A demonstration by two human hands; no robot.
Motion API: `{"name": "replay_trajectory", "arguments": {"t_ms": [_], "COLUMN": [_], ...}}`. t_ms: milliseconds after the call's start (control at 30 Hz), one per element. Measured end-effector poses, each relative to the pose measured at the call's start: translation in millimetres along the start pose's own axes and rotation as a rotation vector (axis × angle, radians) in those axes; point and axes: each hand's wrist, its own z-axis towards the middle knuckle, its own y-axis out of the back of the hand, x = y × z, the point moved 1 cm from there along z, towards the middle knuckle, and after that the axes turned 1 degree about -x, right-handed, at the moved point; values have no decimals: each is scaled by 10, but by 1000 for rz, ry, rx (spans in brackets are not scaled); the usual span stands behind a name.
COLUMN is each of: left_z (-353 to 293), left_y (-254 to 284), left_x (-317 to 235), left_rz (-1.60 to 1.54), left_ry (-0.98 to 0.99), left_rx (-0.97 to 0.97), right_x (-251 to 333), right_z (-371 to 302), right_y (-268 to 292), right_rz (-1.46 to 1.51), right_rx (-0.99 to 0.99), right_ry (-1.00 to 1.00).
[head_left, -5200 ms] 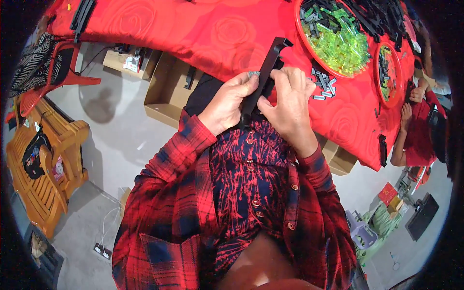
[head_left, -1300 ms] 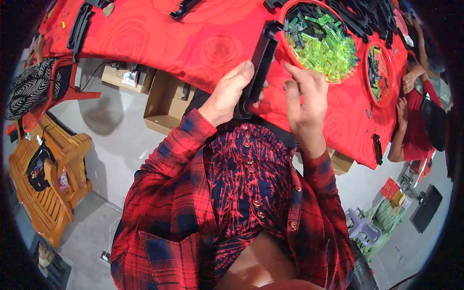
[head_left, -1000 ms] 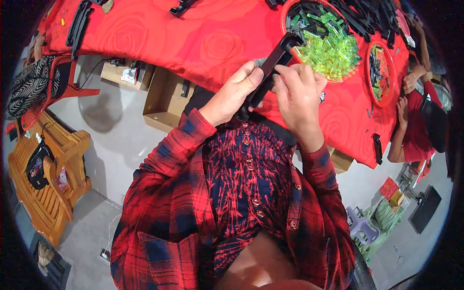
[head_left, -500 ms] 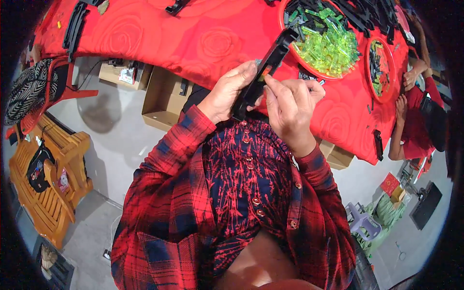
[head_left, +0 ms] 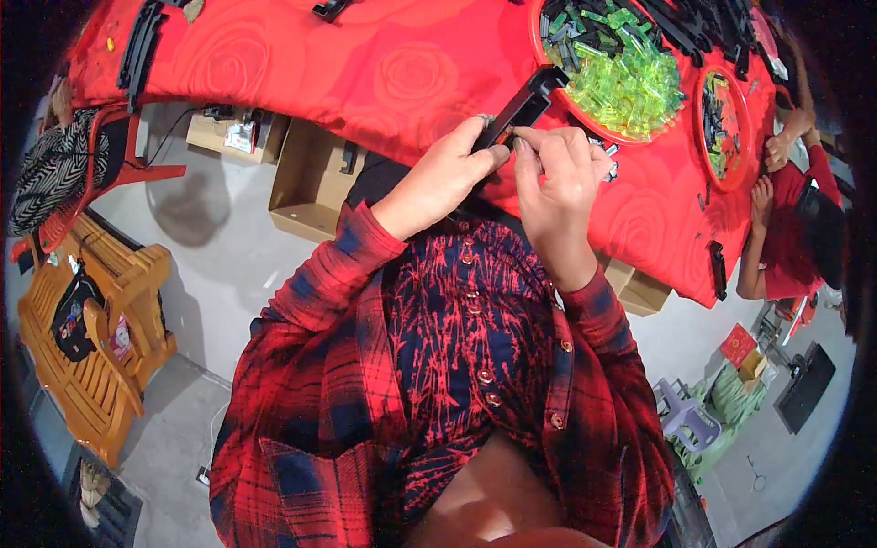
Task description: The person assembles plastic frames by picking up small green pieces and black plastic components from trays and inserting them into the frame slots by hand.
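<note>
head view: your left hand (head_left: 438, 178) was closed around the lower end of a long black plastic bar (head_left: 523, 102), thumb and fingers wrapped on it. the bar's long axis ran up and to the right, away from your chest, its upper end reaching the rim of the red tray (head_left: 539, 50) of green clear pieces (head_left: 630, 78). your right hand (head_left: 557, 173) sat just right of the bar, fingers curled, fingertips (head_left: 530, 139) pinched against its side near the middle; whether they held a small piece there you could not tell from this view. both hands touched the bar, the left lower on it and the right higher up. the bar was held above the near edge of the red tablecloth (head_left: 365, 64). another person's hands (head_left: 776, 173) worked well apart, at the far right.
</note>
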Motion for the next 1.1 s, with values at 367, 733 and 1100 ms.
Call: {"name": "replay_trajectory", "arguments": {"t_ms": [367,733,1100], "left_z": [-14,-30,-73], "left_y": [-101,-130,-161], "left_x": [118,166,48], "left_rz": [469,502,36], "left_ry": [-139,-262,66], "left_rx": [-286,-199,-133], "right_x": [-73,-341,-240], "right_z": [-6,17,93], "right_y": [-14,-158,-155], "right_rz": [165,697,714], "right_rx": [31,-28,46], "right_ry": [-101,-617,-563]}}
